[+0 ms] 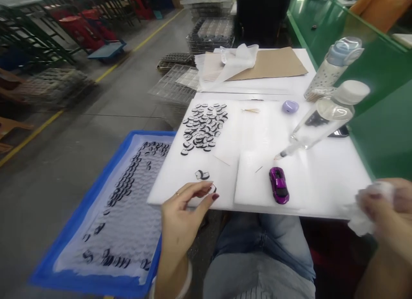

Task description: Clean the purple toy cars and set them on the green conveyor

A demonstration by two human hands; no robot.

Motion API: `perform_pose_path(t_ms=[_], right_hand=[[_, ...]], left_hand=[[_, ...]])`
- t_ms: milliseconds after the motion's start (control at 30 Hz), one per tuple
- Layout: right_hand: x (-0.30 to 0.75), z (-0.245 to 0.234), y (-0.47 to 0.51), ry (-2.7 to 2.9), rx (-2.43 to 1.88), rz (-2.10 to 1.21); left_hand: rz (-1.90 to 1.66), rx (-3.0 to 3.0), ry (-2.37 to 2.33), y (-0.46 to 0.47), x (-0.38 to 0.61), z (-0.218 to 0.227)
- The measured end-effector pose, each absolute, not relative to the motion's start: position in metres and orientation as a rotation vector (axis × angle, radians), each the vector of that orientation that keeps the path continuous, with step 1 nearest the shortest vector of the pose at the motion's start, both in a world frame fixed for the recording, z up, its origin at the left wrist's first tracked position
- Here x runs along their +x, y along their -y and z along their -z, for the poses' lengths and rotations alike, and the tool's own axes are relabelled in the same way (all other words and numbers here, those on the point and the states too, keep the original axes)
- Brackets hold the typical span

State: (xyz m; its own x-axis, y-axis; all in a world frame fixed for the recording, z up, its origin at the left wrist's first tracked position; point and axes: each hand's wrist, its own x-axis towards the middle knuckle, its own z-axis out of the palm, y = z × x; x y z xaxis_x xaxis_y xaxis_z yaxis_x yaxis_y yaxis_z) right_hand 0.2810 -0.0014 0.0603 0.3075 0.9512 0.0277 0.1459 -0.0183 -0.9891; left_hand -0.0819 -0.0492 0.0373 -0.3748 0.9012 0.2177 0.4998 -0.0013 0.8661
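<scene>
Over the near left edge of the white foam-topped table, my left hand pinches a small curved clear piece with a black edge between thumb and forefinger. Just beyond it lie a couple of similar pieces. A larger scatter of these black-edged pieces covers the table's left part. At the right, past the table's corner, my right hand is closed on a crumpled white tissue; it is somewhat blurred. A purple toy car rests on a foam sheet between the hands.
A clear bottle with white cap, a patterned drinking bottle, a purple case, cotton swabs and a marker-like tool stand or lie rightward. Cardboard lies at the back. A blue tray of pieces is low left.
</scene>
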Motion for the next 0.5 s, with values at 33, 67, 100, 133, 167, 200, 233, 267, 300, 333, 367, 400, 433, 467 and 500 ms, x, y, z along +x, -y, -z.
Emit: perform_pose_path(t_ms=[33, 67, 100, 133, 167, 200, 233, 267, 300, 333, 367, 400, 433, 467, 500], right_hand=[[0.273, -0.062, 0.005, 1.158, -1.494, -0.811], [0.265, -0.063, 0.008, 1.252, -1.518, -0.757], [0.258, -0.063, 0.009, 1.34, -1.508, -0.746], [0.252, -0.064, 0.009, 1.407, -1.46, -0.771], [0.247, -0.065, 0.009, 1.448, -1.399, -0.793], [0.242, -0.065, 0.009, 1.47, -1.337, -0.798], [0.238, -0.066, 0.009, 1.483, -1.277, -0.775], [0.235, -0.067, 0.008, 1.496, -1.232, -0.744], [0.232, -0.067, 0.008, 1.503, -1.202, -0.707], [0.229, -0.068, 0.008, 1.513, -1.18, -0.674], [0.225, -0.068, 0.008, 1.525, -1.163, -0.642], [0.221, -0.068, 0.007, 1.541, -1.141, -0.612], [0.217, -0.068, 0.006, 1.563, -1.106, -0.586], [0.212, -0.068, 0.005, 1.597, -1.06, -0.569], [0.207, -0.069, 0.004, 1.643, -1.004, -0.562]], left_hand=[[-1.407, 1.364, -1.713, 0.048, -0.072, -0.04], [-1.454, 1.296, -1.532, 0.046, -0.06, -0.042], [-1.484, 1.236, -1.353, 0.043, -0.048, -0.045], [-1.499, 1.175, -1.179, 0.039, -0.035, -0.049], [-1.495, 1.096, -1.021, 0.035, -0.022, -0.052], [-1.465, 0.996, -0.88, 0.03, -0.011, -0.055], [-1.422, 0.878, -0.753, 0.025, -0.001, -0.057], [-1.371, 0.755, -0.651, 0.021, 0.006, -0.058], [-1.326, 0.646, -0.572, 0.017, 0.012, -0.058], [-1.293, 0.558, -0.517, 0.015, 0.016, -0.058], [-1.272, 0.501, -0.484, 0.013, 0.018, -0.057], [-1.265, 0.471, -0.466, 0.012, 0.019, -0.055], [-1.266, 0.461, -0.458, 0.012, 0.018, -0.054], [-1.268, 0.46, -0.456, 0.012, 0.018, -0.053], [-1.269, 0.463, -0.456, 0.013, 0.017, -0.053]])
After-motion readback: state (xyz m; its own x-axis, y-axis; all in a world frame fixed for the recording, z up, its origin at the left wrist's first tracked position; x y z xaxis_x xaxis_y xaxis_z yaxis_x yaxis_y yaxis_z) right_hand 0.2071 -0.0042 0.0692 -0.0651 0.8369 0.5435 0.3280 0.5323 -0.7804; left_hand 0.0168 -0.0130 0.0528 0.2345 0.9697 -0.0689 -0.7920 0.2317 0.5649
